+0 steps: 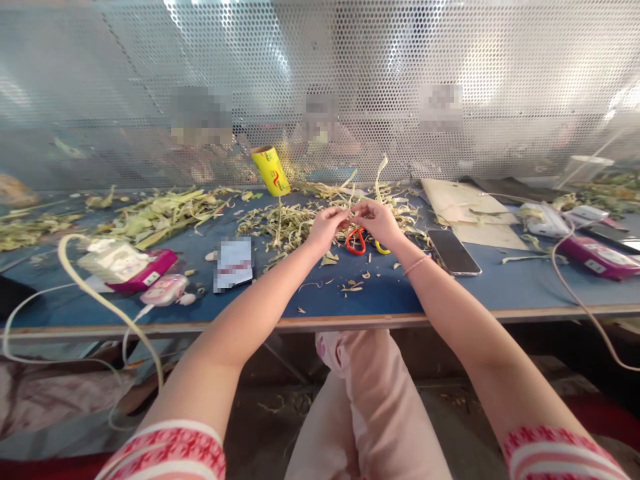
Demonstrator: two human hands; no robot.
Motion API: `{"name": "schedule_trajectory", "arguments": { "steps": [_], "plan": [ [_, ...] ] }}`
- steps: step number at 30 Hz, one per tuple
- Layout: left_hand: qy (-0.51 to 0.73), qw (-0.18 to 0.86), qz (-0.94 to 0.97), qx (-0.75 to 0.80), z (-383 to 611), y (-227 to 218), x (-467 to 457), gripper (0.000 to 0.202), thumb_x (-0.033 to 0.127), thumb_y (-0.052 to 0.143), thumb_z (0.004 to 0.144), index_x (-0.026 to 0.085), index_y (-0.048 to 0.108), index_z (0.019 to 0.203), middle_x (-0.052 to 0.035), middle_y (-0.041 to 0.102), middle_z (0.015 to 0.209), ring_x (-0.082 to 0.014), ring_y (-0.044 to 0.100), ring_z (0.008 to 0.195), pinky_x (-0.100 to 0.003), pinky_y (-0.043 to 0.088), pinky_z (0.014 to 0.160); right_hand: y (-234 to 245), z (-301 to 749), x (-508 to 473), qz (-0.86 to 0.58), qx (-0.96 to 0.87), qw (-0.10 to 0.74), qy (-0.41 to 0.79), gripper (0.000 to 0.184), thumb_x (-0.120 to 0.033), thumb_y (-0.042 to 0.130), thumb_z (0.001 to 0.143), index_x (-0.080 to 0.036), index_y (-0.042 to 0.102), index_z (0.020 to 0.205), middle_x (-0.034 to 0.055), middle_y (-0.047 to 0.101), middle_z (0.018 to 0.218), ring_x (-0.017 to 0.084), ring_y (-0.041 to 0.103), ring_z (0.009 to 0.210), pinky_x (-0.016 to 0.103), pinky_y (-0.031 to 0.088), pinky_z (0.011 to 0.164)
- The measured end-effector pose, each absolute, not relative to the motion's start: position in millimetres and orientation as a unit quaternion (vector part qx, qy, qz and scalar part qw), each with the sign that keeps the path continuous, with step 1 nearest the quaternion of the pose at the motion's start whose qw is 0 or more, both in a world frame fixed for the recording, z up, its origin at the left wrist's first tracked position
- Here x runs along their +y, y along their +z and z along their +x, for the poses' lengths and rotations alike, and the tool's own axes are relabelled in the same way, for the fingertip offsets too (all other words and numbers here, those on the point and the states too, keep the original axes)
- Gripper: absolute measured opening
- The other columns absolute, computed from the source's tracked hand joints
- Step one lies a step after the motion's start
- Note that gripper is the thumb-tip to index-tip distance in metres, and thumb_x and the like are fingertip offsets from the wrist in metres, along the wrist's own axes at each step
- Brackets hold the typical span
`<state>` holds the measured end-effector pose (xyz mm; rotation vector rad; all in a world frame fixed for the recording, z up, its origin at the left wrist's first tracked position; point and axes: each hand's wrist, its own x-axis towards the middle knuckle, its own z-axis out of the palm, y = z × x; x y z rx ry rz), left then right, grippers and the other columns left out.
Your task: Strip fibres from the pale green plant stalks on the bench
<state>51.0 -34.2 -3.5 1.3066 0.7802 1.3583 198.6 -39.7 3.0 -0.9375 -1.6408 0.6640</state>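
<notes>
My left hand (330, 223) and my right hand (377, 221) meet above the table, fingertips pinched close together. Whatever lies between the fingers is too small and covered to make out. A pale curled plant strip (381, 177) rises just behind my right hand; whether it is held I cannot tell. Right under the hands, red scissor handles (355, 243) show, with a yellow handle loop (383, 248) beside them. A heap of dry, shredded plant strips (280, 223) spreads behind and to the left of the hands.
A yellow printed tube (271, 171) stands tilted behind the heap. Two phones, one dark (454, 252) and one light-screened (234, 264), flank my arms. More strips (160, 217), magenta boxes (143, 270) and cables (107, 297) lie around. A perforated metal panel (320, 60) closes the back.
</notes>
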Motion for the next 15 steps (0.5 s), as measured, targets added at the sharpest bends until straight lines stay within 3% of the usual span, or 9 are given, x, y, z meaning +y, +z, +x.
{"name": "schedule_trajectory", "arguments": {
  "steps": [4, 8, 15],
  "plan": [
    [0.561, 0.488, 0.578, 0.335, 51, -5, -32, 0.021, 0.03, 0.066, 0.075, 0.016, 0.054, 0.066, 0.0022, 0.054, 0.061, -0.0072, 0.052, 0.057, -0.023, 0.046, 0.062, 2, 198, -40, -0.382, -0.651, 0.559, 0.343, 0.033, -0.035, 0.075, 0.063, -0.017, 0.061, 0.086, -0.0021, 0.055, 0.068, 0.01, 0.051, 0.064, 0.026, 0.042, 0.062],
    [0.535, 0.422, 0.648, 0.341, 49, -2, -38, 0.027, 0.037, 0.062, 0.08, 0.017, 0.052, 0.066, 0.0027, 0.051, 0.058, -0.0081, 0.05, 0.055, -0.024, 0.044, 0.06, 0, 199, -36, -0.396, -0.617, 0.574, 0.364, 0.036, -0.051, 0.068, 0.07, -0.018, 0.06, 0.081, -0.0008, 0.055, 0.067, 0.01, 0.05, 0.062, 0.024, 0.041, 0.057],
    [0.505, 0.336, 0.717, 0.342, 49, 4, -49, 0.031, 0.04, 0.057, 0.084, 0.019, 0.048, 0.063, 0.0023, 0.05, 0.057, -0.0098, 0.05, 0.057, -0.024, 0.042, 0.061, -8, 200, -25, -0.418, -0.647, 0.537, 0.344, 0.035, -0.053, 0.061, 0.073, -0.018, 0.064, 0.077, -0.0004, 0.052, 0.067, 0.011, 0.045, 0.064, 0.025, 0.037, 0.056]
  ]
}}
